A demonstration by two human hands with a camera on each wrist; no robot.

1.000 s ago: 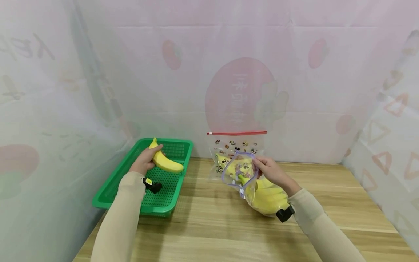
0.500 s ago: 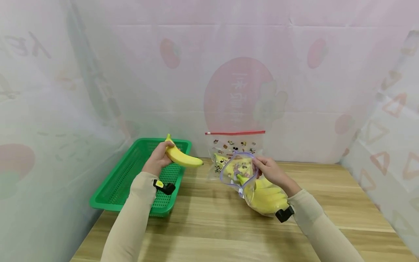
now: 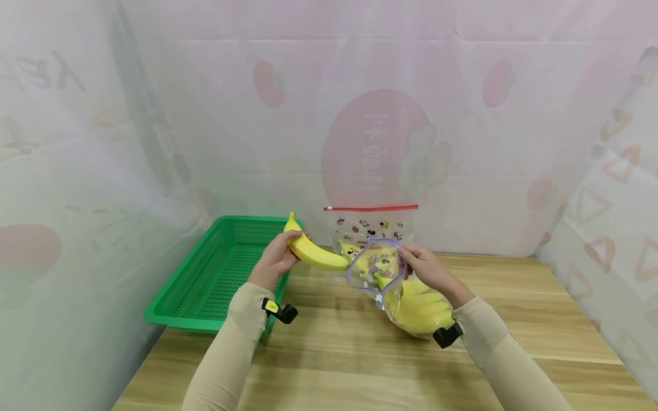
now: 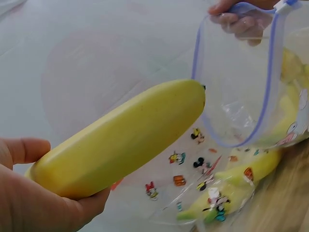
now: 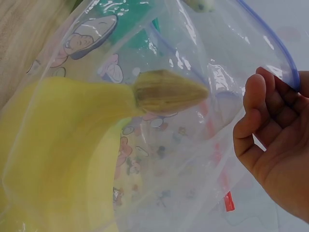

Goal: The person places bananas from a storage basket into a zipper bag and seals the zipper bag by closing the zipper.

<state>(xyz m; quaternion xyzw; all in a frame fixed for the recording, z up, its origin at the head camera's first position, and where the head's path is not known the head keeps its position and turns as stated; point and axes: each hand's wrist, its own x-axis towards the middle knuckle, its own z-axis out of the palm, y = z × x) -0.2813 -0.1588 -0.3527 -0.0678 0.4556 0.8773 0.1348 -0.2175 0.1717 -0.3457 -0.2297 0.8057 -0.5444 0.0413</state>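
Note:
My left hand grips a single yellow banana near its stem end, fingers and thumb round it. The banana's dark-tipped end points right, close to the mouth of a clear zip bag with a purple rim. My right hand pinches that rim at the right side, and the mouth gapes toward the left. Inside this bag lies a bunch of bananas, its brown stem near the opening.
A second clear bag with a red zip and cartoon prints leans at the back wall, bananas inside it. At the left stands a green plastic basket on the wooden table. Printed curtains surround the table.
My left hand has carried the banana rightward from over the green basket to just beside the purple-rimmed bag's mouth. The right hand stays in place on the rim.

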